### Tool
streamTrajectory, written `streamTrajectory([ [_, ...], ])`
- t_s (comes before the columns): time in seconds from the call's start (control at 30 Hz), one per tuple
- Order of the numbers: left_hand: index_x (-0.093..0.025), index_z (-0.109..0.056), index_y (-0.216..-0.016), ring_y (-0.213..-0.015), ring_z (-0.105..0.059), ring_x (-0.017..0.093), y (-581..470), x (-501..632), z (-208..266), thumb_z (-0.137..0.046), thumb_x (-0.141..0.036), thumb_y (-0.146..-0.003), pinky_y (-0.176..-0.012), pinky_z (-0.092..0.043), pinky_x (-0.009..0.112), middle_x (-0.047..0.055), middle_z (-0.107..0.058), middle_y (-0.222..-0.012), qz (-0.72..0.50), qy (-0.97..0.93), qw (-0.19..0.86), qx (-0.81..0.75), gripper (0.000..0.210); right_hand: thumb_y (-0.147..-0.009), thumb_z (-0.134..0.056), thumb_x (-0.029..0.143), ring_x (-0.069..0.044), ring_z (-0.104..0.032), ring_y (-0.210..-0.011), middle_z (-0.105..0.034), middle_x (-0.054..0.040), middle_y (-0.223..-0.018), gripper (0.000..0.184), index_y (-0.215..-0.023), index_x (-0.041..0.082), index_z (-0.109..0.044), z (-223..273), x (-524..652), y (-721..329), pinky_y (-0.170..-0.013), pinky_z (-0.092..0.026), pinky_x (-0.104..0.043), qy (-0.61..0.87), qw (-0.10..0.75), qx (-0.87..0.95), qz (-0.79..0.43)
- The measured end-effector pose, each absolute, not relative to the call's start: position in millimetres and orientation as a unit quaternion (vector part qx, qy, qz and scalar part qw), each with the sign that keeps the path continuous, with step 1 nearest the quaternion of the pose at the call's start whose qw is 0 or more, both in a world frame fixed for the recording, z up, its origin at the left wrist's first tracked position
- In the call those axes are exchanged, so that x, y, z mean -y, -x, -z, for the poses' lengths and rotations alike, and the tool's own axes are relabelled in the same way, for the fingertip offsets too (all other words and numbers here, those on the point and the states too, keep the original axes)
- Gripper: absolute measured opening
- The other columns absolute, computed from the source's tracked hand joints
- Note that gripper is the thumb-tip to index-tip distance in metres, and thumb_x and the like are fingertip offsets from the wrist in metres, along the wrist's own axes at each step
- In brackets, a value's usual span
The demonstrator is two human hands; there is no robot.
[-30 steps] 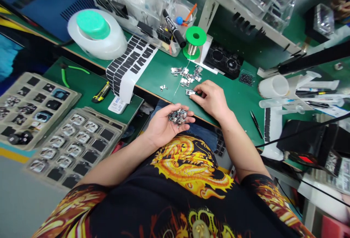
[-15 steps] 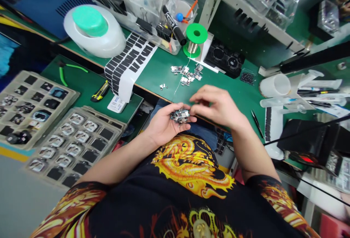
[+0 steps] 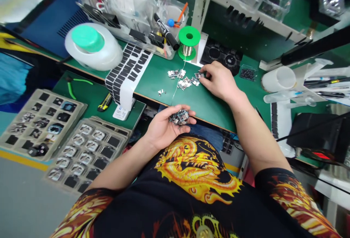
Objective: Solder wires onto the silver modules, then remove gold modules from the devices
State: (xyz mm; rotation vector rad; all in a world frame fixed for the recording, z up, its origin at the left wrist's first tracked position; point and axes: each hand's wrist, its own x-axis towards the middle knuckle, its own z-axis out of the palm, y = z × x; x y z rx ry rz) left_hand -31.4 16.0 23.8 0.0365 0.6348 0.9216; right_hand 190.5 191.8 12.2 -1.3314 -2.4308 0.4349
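Observation:
Palm up near the bench's front edge, my left hand cups a heap of small silvery electronic parts. Its fingers curl around the heap. Over the green bench, my right hand has thumb and forefinger closed on a small silvery electronic part at the right end of a loose cluster. More of these parts lie just left of the fingertips. A strand of solder wire runs down past the cluster from a green spool. Several tiny bits lie further left.
Trays of parts sit at the lower left, below green-handled cutters and a yellow utility knife. A white bottle with a green top stands by a black label sheet. At right are a small box of screws and a white cup.
My right hand has moved from beside the left hand up and forward to the cluster on the bench. The left hand still holds its heap. The camera view has shifted slightly.

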Motion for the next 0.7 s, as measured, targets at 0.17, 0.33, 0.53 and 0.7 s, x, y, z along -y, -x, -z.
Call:
streamTrajectory([
  [0.17, -0.010, -0.080, -0.108, -0.087, -0.082, 0.024, 29.2, -21.4, -23.1, -0.071, -0.027, -0.099, -0.064, -0.069, 0.029, 0.014, -0.082, -0.109, -0.434, -0.027, 0.847, -0.305, 0.021, -0.090, -0.078, 0.026, -0.027, -0.062, -0.095, -0.069, -0.0085, -0.103, 0.019, -0.109, 0.021, -0.079, -9.5, -192.1, -195.8, -0.087, -0.048, -0.042, 0.491, 0.195, 0.830, -0.181],
  [0.33, -0.010, -0.080, -0.108, -0.086, -0.082, 0.024, 24.5, -26.9, -26.4, -0.068, -0.026, -0.100, -0.064, -0.069, 0.028, 0.014, -0.082, -0.108, -0.432, -0.029, 0.846, -0.312, 0.021, -0.092, -0.079, 0.027, -0.026, -0.062, -0.091, -0.069, -0.0089, -0.103, 0.013, -0.103, 0.022, -0.078, -7.0, -190.2, -196.0, -0.082, -0.049, -0.042, 0.504, 0.183, 0.827, -0.166],
  [0.53, -0.010, -0.078, -0.106, -0.086, -0.083, 0.024, 19.1, -32.5, -31.8, -0.064, -0.025, -0.100, -0.065, -0.069, 0.029, 0.014, -0.082, -0.105, -0.437, -0.018, 0.841, -0.320, 0.021, -0.090, -0.080, 0.024, -0.025, -0.062, -0.086, -0.069, -0.0074, -0.093, 0.006, -0.095, 0.023, -0.078, -24.3, -185.2, -207.3, -0.080, -0.051, -0.043, 0.504, 0.220, 0.824, -0.134],
  [0.7, -0.010, -0.077, -0.105, -0.088, -0.083, 0.026, 16.9, -41.3, -36.2, -0.061, -0.031, -0.104, -0.067, -0.069, 0.030, 0.014, -0.082, -0.102, -0.455, 0.001, 0.833, -0.316, 0.026, -0.090, -0.086, 0.035, -0.016, -0.058, -0.072, -0.069, -0.0024, -0.089, 0.014, -0.096, 0.024, -0.080, -57.4, -153.3, -192.6, -0.066, -0.049, -0.034, 0.418, 0.314, 0.800, -0.295],
])
